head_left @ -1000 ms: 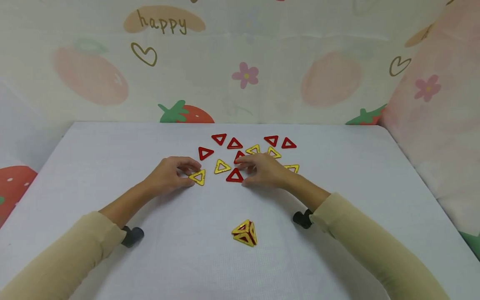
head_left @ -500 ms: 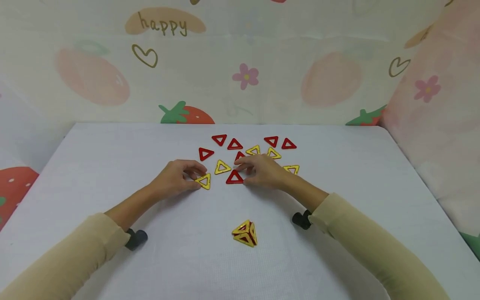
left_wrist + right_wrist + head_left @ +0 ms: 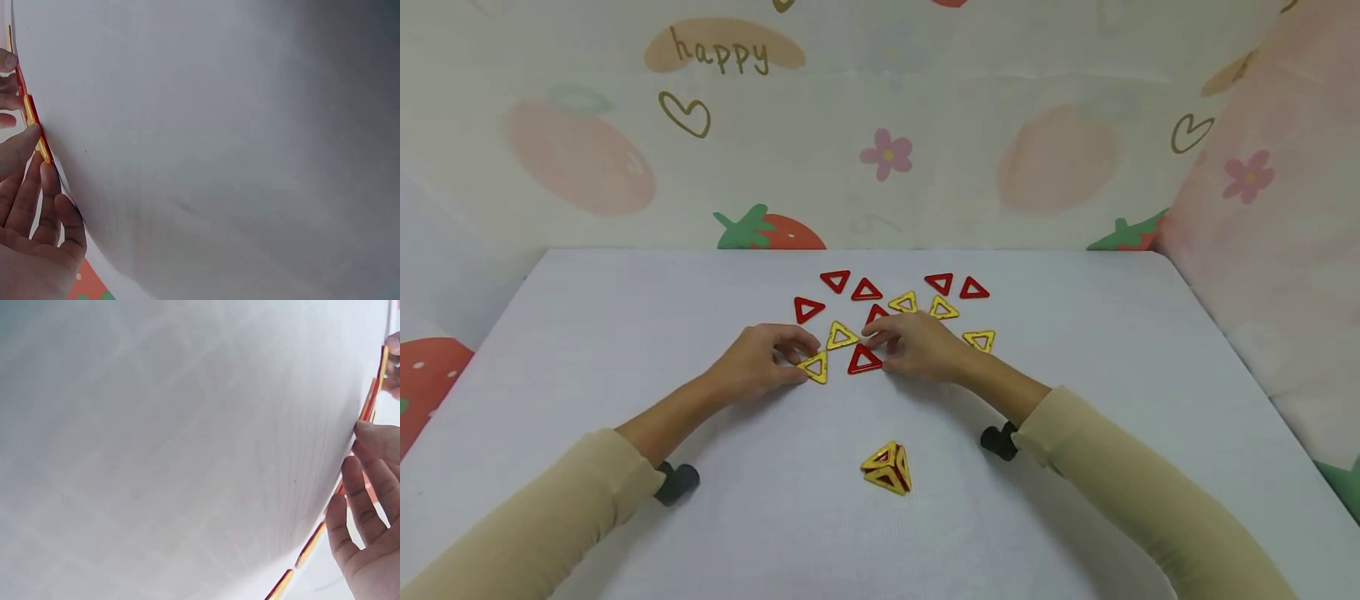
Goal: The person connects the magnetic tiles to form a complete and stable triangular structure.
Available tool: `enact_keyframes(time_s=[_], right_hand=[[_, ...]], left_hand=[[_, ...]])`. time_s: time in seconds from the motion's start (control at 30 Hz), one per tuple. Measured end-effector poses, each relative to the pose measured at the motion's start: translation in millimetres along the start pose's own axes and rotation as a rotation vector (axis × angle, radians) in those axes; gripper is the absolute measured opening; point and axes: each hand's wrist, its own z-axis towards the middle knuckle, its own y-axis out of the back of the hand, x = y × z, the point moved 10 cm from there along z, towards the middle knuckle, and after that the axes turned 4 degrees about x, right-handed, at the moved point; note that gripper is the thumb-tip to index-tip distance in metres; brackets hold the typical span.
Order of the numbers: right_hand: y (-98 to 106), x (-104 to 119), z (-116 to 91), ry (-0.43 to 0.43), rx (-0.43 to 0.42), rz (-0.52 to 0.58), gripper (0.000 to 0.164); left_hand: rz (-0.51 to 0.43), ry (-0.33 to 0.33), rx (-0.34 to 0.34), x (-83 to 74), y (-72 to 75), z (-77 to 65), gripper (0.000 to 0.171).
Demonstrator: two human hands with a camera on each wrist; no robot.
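Note:
My left hand (image 3: 762, 363) pinches a yellow triangle tile (image 3: 823, 368) by its left corner, just above the white table. In the left wrist view the thumb lies against this tile (image 3: 45, 150), seen edge-on with a red underside. My right hand (image 3: 927, 345) holds a red triangle tile (image 3: 854, 365) at its right corner, thumb in front and fingers bent behind. Another yellow triangle tile (image 3: 833, 343) lies behind and between the two held ones. A further red triangle tile (image 3: 874, 313) is partly hidden behind the right hand's fingers.
Several red tiles (image 3: 808, 310) and yellow tiles (image 3: 979, 341) lie spread toward the back of the table (image 3: 662, 283). Nearer the front stands a small pyramid (image 3: 887, 468) of yellow and red triangles. A patterned cloth (image 3: 947, 200) hangs behind the table.
My left hand has moved right and slightly nearer with the yellow tile, closing the gap to the red one. The red tile has turned a little under my right hand, which stays nearly in place.

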Motion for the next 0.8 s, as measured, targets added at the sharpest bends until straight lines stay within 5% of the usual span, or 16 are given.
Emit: enact_keyframes(time_s=[0.8], right_hand=[[-3.0, 5.1, 0.8, 0.013, 0.002, -0.018, 0.043]], left_hand=[[-0.015, -0.037, 0.010, -10.2, -6.9, 2.6, 0.033]])
